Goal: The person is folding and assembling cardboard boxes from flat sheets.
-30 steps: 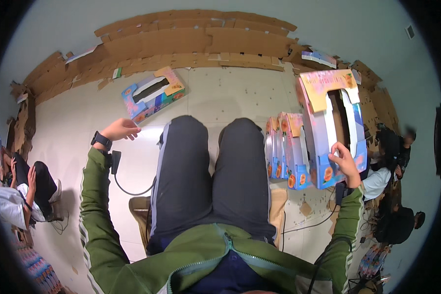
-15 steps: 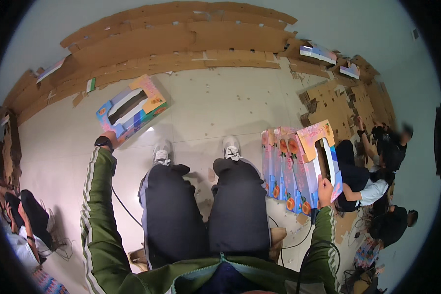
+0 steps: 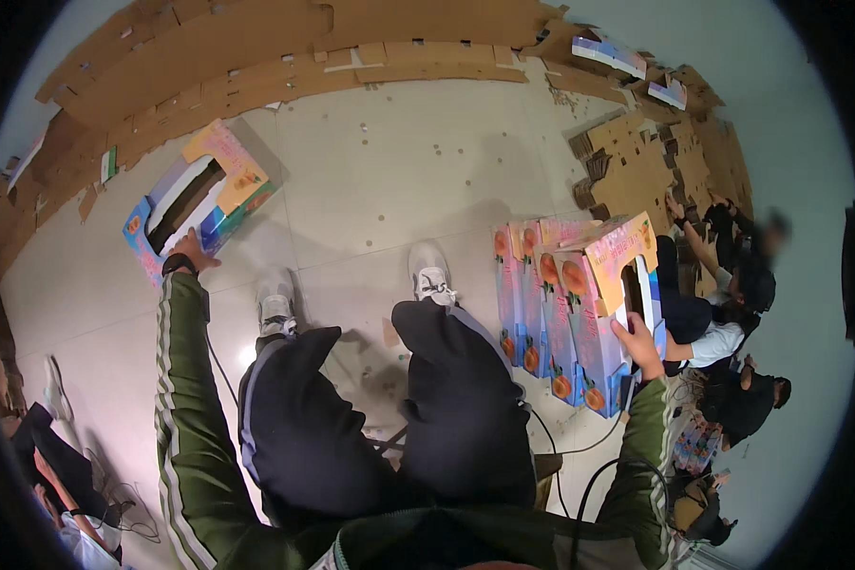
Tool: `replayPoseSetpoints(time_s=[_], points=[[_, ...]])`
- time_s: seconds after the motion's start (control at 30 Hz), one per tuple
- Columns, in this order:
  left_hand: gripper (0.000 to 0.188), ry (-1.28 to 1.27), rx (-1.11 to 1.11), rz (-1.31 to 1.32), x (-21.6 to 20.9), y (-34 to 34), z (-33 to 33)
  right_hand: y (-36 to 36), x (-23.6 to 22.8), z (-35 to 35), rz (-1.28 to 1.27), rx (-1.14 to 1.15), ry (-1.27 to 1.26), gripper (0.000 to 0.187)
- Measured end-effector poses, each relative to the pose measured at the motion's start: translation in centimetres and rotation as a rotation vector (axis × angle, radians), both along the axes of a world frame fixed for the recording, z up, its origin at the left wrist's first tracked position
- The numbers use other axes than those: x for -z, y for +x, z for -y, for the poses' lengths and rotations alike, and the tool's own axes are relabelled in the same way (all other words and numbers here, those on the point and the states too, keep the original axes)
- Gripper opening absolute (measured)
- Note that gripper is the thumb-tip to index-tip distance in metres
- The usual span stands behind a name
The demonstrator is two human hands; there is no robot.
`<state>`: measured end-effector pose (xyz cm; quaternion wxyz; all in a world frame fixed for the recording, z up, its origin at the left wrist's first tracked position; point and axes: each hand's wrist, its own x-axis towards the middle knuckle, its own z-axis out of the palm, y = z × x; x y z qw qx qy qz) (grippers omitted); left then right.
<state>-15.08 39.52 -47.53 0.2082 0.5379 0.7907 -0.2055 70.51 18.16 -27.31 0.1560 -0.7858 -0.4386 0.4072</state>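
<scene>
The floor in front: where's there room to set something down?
The widest patch, dotted with small scraps, lies between the left box, the cardboard beyond and the row of boxes. A smaller one lies between the shoes. It's crowded at the row, where the right hand touches the end box.

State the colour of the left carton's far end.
The carton's far end: mostly pale orange, best seen in the head view.

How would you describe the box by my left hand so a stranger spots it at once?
Find the long brown cardboard barrier across the top of the picture. Below its left part, by your left hand, a colourful box lies slantwise on the floor, its dark opening showing. It sits apart, while the boxes by your right hand stand packed in a row.
</scene>
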Motion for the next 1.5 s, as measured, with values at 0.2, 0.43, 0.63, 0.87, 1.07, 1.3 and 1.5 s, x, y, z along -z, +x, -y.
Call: replayPoseSetpoints(time_s=[0.2,0.43,0.63,0.87,1.07,1.3,1.5], points=[[0.115,0.118,-0.023,-0.033,2.4,-1.3,1.8,5.4,-1.1,11.0,0.729,0.276,0.724,0.011],[0.127,-0.04,-0.255,-0.093,2.8,1.2,3.2,4.8,5.7,25.9,-0.611,0.838,-0.466,0.012],[0.106,0.024,0.039,-0.304,2.7,3.7,9.4,-5.8,9.3,18.7,-0.687,0.834,0.038,0.03],[0.092,0.087,-0.105,-0.174,2.8,6.0,15.6,-9.1,10.3,16.9,-0.312,0.795,0.218,0.04],[0.095,0.086,-0.245,-0.119,1.6,7.4,17.9,-10.8,11.7,15.8,-0.287,0.83,0.196,0.036],[0.098,0.028,-0.306,-0.021,0.2,6.9,18.3,-10.6,12.3,16.0,-0.295,0.845,0.263,0.038],[0.108,0.31,-0.384,0.125,0.0,4.8,20.0,-10.0,13.2,16.6,-0.226,0.644,0.133,0.054]])
